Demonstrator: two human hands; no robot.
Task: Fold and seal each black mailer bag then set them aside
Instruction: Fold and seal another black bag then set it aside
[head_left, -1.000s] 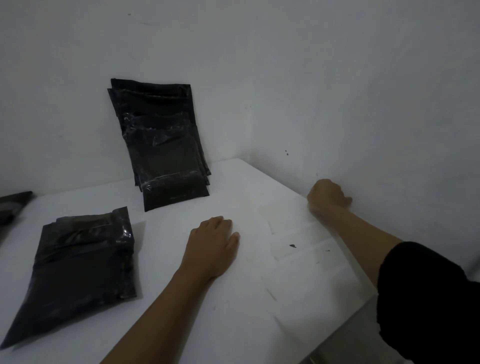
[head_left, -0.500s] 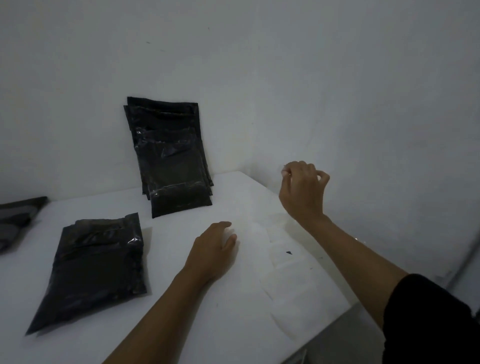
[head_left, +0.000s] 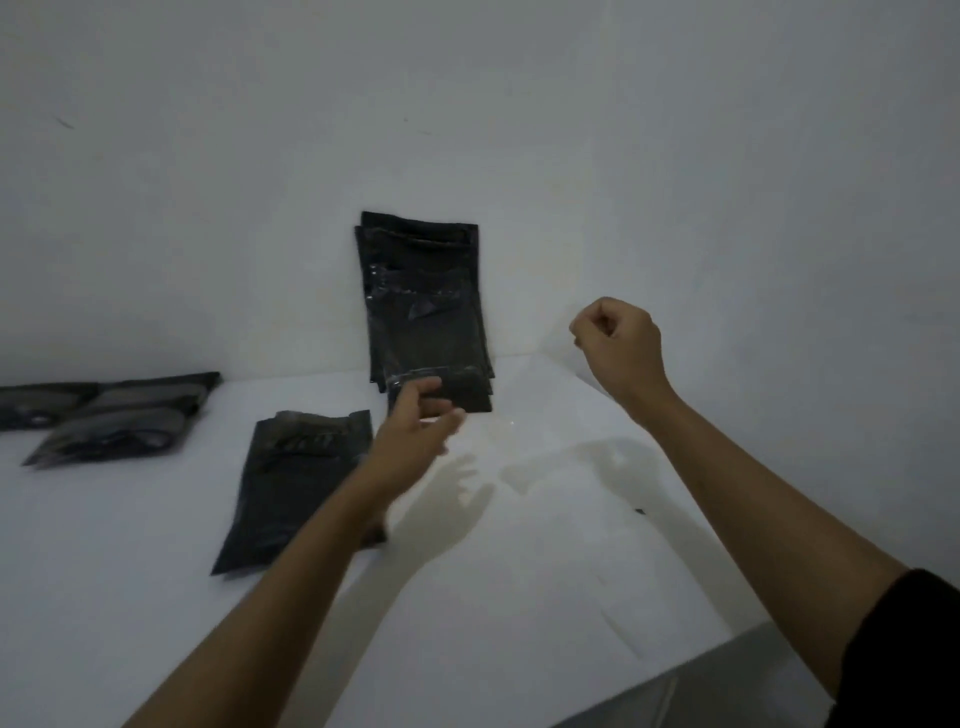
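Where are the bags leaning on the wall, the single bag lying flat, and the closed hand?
leaning stack of black mailer bags (head_left: 428, 312), head view, middle
flat black mailer bag (head_left: 291, 483), head view, centre
right hand (head_left: 621, 345), head view, back of fist

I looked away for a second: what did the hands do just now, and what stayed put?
The left hand lifted off the table, fingers spread. The right hand rose from the table's edge, curled, seemingly empty. The leaning stack and flat mailer stayed put.

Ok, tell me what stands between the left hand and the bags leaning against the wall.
Nothing visible does. The left hand hangs above the white table with fingers extended, its tips overlapping the bottom of the leaning stack of black mailer bags. Contact cannot be told.
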